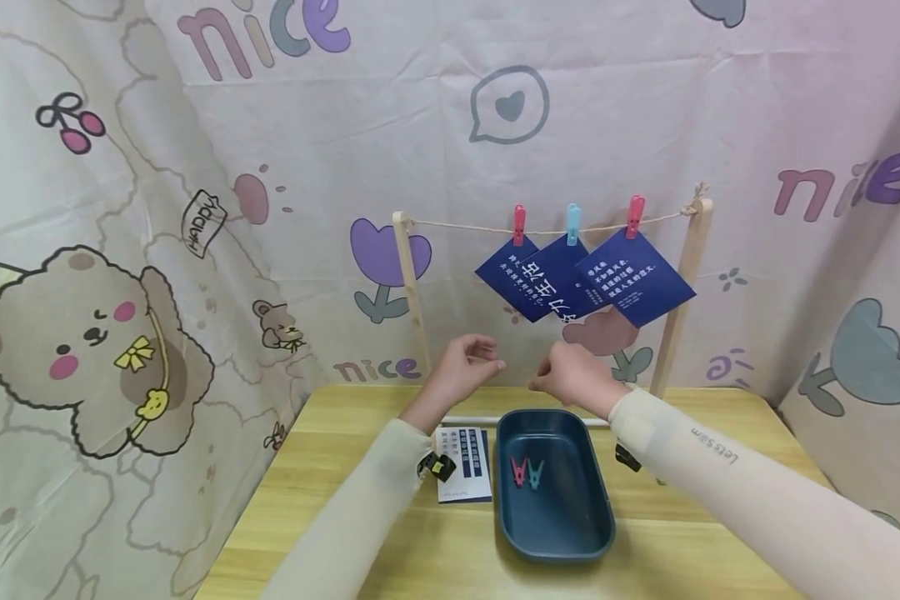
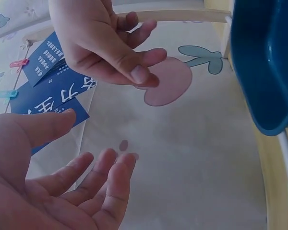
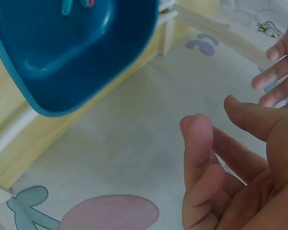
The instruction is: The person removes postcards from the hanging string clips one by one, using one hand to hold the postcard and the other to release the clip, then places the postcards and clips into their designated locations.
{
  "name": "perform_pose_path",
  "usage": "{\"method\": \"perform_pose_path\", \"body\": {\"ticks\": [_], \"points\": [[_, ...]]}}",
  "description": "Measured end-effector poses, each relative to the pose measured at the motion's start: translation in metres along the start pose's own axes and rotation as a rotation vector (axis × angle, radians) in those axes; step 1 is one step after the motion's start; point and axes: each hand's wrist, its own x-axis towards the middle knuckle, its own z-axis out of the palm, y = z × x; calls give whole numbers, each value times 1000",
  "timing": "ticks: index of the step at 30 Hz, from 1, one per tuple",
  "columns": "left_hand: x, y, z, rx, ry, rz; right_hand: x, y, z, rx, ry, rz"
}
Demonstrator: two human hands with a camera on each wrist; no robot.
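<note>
Both hands hover above the far end of a dark blue tray, apart from each other. My left hand has its fingers loosely bent, thumb apart, and holds nothing. Fingers relaxed, my right hand is empty too; the right wrist view shows a gap between thumb and fingertips. Behind them three blue cards hang from a string: a left card, a middle card and a right card. A red clothespin, a light blue clothespin and a pink clothespin grip their upper corners.
Inside the tray lie a pink clothespin and a teal clothespin. Left of it, cards lie stacked on the wooden table. The string runs between a left post and a right post, before a patterned curtain.
</note>
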Motion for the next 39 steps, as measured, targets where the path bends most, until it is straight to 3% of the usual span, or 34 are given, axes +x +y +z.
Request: {"method": "perform_pose_path", "body": {"ticks": [14,28,34,39], "points": [[35,26,7,-115,44,76,5,-9,-43,36,74,30],[51,38,14,-263,67,160,4,-14,-63,129,146,23],[53,40,20,-331,71,158,4,-17,-69,155,197,-28],[54,42,23,-346,129,113,7,-19,-72,191,229,-62]]}}
